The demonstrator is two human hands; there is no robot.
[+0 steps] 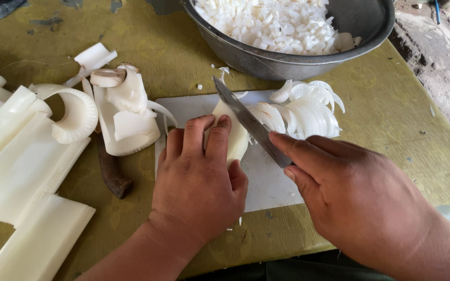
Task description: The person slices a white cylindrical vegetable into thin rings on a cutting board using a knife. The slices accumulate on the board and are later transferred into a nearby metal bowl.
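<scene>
— Stem (pixel 231 136) is where, relative to your hands?

— It lies on the board (pixel 266 179), just ahead of your left hand (pixel 196 182). Your fingers (pixel 219 136) are curled down over its top, pinning it. Your right hand (pixel 360 200) is closed around the knife (pixel 251 125) handle, forefinger laid along the blade's back.

— Which hand is nearer the stem?

— Your left; it is touching it. Your right only reaches it through the blade.

— How does the stem's long axis run?

— Roughly left to right across the board, with the cut face turned toward your right. The blade runs slantwise, tip up and to the left, and sits against that cut face, just beside your left fingertips. So knife and fingers are very close, on the same end of the stem.

— What lies beyond the blade?

— A heap of thin white slices (pixel 308 112), to the right of the blade, on the board's far end. Farther still, a metal bowl (pixel 363 23) holds diced white pieces.

— And to your left?

— Peeled white sheaths (pixel 24 166) lie flat on the olive table (pixel 391 114), with curled trimmings (pixel 123 104) beside the board. A dark handle (pixel 111 171) pokes out under them, well apart from either hand.
</scene>
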